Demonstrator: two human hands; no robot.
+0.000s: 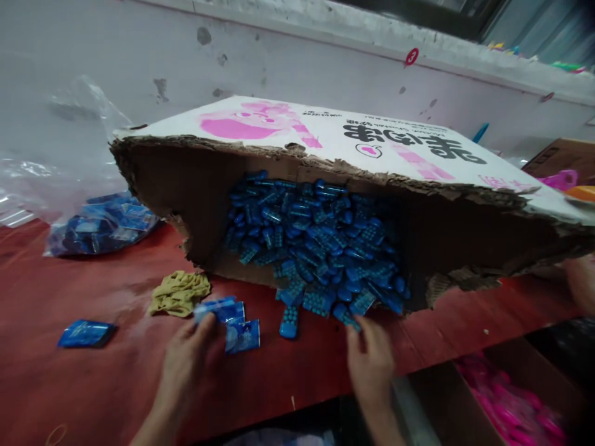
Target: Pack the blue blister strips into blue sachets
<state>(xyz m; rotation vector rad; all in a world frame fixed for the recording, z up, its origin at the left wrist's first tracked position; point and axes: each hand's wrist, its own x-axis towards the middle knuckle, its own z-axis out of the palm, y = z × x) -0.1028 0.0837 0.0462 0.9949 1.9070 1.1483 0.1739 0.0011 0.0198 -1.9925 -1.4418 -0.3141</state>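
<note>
I'm watching the left hand point(186, 365) w/ fingers pinched on a small clear-and-blue plastic sachet point(222, 310), a 2nd sachet point(242, 335) lying just beside it on the red wooden tabletop point(93, 384). The right hand point(370, 365) has fingers spread loose, tips touching a small blue studded plastic piece point(346, 317) at the mouth of the big torn brown cardboard box w/ white-and-pink printed side point(325, 139); whether it's actually gripped, can't tell. A heap of identical blue pieces point(320, 241) spills out of the box, one stray piece point(289, 322) lying apart betw. the hands. My read: pieces look light, rigid, bumpy enough not to slip; best pinched across the narrow sides. Sachets look thin, crinkly, slick, so take by an edge. Also here: crumpled yellow cloth point(179, 292), lone blue sachet point(86, 333), clear bag of blue packs point(100, 223).
</note>
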